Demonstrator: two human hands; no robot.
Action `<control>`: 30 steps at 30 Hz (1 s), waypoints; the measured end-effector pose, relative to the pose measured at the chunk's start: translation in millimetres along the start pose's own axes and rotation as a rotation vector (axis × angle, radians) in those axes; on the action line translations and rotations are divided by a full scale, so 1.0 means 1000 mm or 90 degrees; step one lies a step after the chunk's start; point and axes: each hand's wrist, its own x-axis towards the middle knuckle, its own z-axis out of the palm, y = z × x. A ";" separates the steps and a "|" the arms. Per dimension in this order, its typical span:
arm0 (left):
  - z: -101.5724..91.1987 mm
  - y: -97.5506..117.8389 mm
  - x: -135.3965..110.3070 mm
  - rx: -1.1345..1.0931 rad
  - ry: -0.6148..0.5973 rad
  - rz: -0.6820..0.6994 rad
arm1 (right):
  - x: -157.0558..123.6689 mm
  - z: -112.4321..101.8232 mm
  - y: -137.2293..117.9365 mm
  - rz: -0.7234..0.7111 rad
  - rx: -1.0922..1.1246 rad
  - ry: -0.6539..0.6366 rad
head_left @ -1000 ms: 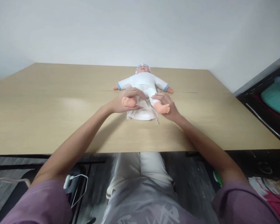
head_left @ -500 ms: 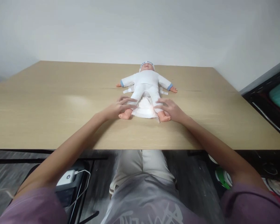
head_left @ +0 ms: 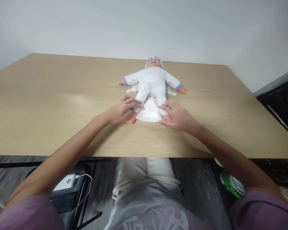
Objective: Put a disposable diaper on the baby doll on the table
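Sitting close against the near edge of the worktop (head_left: 50, 127), knees in pale trousers (head_left: 146, 172) showing below it, purple sleeves (head_left: 26, 214) at the bottom corners. Lying on a dark stand to the lower left, a white power bank (head_left: 66, 182) with a cable looping from it. Showing at the lower right, something green and white (head_left: 230, 185), too blurred to name.

Reaching forward with both bare forearms, converging toward the middle of the wooden surface. Left hand (head_left: 120, 111) resting palm down, fingers loosely spread and slightly curled, fingertips touching the near left corner of the diaper (head_left: 148, 112) and covering most of the doll's foot on that side. Right hand (head_left: 179, 116) lying flat and open, fingers stretched toward the diaper's right edge, covering the other foot; gripping nothing, so far as can be told, only pressing or touching.

Lying on its back just beyond the hands, the baby doll (head_left: 151, 83), in a white suit with blue cuffs, arms flung out to the sides, legs pointing back toward the body, head with a white printed cap farthest away. Spreading under its hips and between its legs, the open white diaper, with its tabs sticking out on either side of the waist.

Stretching wide and light, the worktop, with a thin seam running across it at the level of the doll's arms. Rising behind, a plain white wall (head_left: 134, 28); showing at the far right, a dark shelf unit (head_left: 278, 95) with something teal on it.
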 end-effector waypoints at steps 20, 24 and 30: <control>0.016 0.019 0.027 0.032 0.166 -0.110 | 0.016 -0.001 0.007 0.135 0.019 0.082; -0.007 -0.001 0.059 -0.069 0.220 -0.100 | 0.040 -0.012 0.031 0.179 0.144 0.122; -0.020 -0.043 0.120 -0.185 0.275 -0.193 | 0.090 -0.010 0.074 0.257 0.246 0.229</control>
